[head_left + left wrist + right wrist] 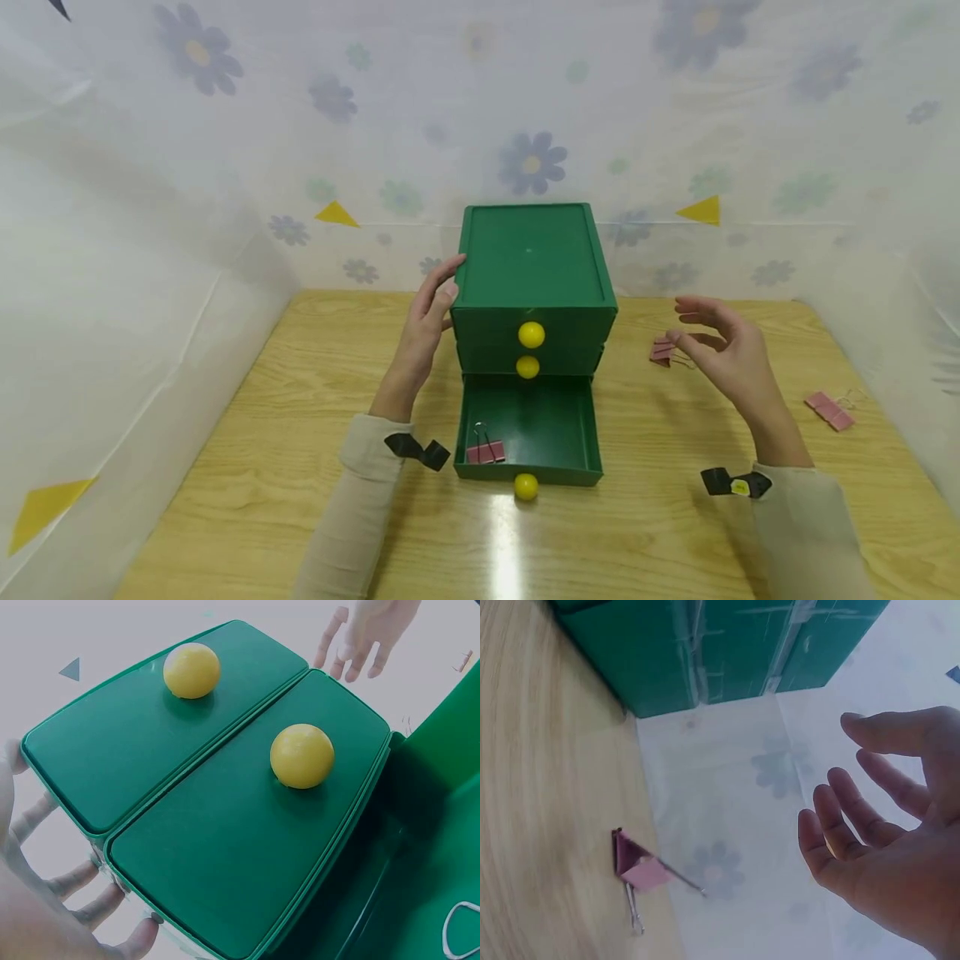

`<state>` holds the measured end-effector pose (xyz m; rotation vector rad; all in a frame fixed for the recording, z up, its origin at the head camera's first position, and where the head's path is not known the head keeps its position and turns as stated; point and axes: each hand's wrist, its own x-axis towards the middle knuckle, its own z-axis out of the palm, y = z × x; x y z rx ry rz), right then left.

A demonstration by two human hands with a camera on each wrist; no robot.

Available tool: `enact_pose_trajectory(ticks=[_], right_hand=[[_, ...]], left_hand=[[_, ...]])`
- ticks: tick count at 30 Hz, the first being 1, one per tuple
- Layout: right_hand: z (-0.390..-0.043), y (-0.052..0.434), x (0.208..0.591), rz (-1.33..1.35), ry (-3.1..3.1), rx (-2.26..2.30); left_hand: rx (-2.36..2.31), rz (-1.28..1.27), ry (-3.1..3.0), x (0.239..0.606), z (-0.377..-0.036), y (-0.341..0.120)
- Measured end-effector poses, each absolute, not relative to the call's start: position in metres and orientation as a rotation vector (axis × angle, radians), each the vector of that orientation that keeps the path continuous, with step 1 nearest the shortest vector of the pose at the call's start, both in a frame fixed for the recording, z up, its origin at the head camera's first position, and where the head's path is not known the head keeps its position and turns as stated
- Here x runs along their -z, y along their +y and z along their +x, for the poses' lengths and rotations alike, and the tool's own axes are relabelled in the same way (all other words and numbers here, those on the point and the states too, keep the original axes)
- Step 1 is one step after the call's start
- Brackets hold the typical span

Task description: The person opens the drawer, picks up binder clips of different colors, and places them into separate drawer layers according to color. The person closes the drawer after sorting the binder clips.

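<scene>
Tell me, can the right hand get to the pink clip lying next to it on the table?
Probably yes. The right hand hovers open and holds nothing, just beside the pink clip, which lies alone on the bare wooden table. Nothing sits between them; the green drawer box stands off to the side.

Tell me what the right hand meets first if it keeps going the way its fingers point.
Probably the pink binder clip just beyond the right hand, though depth is unclear; it may pass above.
</scene>
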<state>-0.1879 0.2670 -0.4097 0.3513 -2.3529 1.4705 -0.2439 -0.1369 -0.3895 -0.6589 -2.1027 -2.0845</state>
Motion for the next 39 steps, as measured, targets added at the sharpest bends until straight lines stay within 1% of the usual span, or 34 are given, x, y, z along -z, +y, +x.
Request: enact_pose_trajectory(ticks=[16, 22, 30, 39], right_hand=[[-0.213, 0.295, 0.452, 0.168, -2.54, -1.39], [-0.22, 0.306, 0.469, 0.165, -2.612, -1.43], [-0.221, 0.309, 0.477, 0.197, -2.655, -1.563], [-0.222, 0.31, 0.483, 0.164, -2.767, -1.5]], left_hand=[[2.105, -0.651, -2.093, 0.39, -0.244, -0.14], [2.099, -0.65, -2.094, 0.391, -0.245, -0.14], [2.087, -0.642, -2.106, 0.389, -0.244, -0.139], [2.082, -0.643, -2.117, 0.388, -0.244, -0.137]])
